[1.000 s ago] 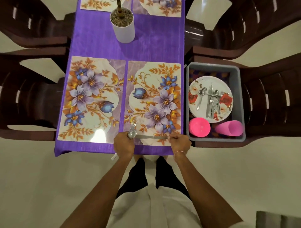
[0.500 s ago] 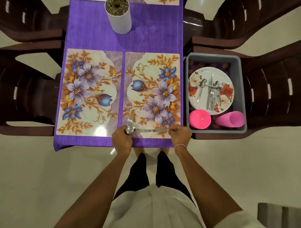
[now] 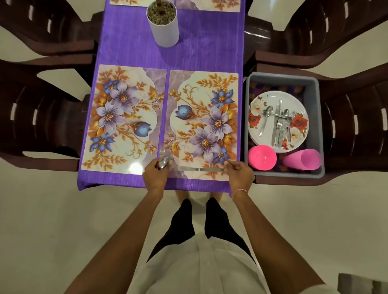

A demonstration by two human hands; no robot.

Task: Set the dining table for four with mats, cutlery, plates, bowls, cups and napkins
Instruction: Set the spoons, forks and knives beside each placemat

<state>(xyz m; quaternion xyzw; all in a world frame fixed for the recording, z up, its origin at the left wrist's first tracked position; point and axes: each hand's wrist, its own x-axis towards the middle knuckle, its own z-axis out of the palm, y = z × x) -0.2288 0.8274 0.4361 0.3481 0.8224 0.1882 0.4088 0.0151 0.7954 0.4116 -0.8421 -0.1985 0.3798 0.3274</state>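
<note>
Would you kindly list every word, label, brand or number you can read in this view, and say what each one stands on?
None can be read.
The placemats and plates carry only flower prints. The pink cup, grey tub and white pot are plain on the sides that show.

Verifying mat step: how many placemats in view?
4. Near-left mat and near-right mat lie side by side; far-left mat and far-right mat are cut off at the top edge.
</note>
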